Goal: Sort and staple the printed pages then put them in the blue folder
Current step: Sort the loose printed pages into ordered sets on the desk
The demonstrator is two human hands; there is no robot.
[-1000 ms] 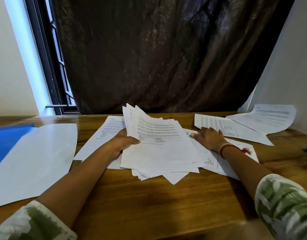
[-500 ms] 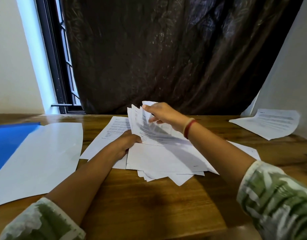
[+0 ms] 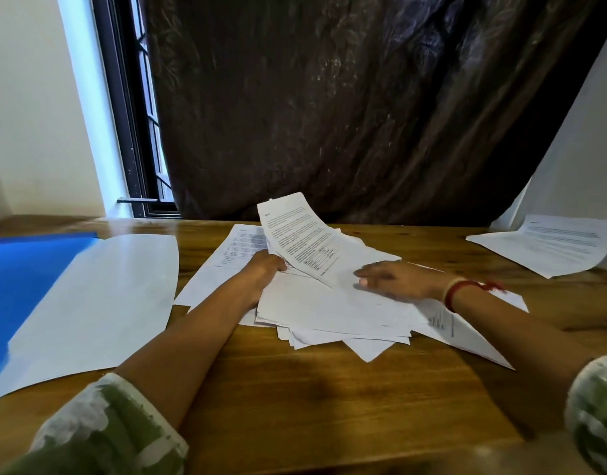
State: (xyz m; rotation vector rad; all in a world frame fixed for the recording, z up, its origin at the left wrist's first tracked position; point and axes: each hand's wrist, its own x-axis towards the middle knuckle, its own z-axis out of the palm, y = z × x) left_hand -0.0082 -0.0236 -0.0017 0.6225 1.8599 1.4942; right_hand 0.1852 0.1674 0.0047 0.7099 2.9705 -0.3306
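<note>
Printed pages [image 3: 332, 306]: light, limp, slippery.
Left grip [image 3: 261, 274] clamps their left edge; right grip [image 3: 394, 281], seemingly flat, presses mid-frame.

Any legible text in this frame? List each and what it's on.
None legible.
Lifted page in the left hand: printed lines, too blurred.
Flat page behind it: too blurred.
Far-right page: too blurred.
Near-right page: too small.

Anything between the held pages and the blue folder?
Yes: a large blank white sheet lies flat between the stack of printed white pages in the left hand and the blue folder.
</note>
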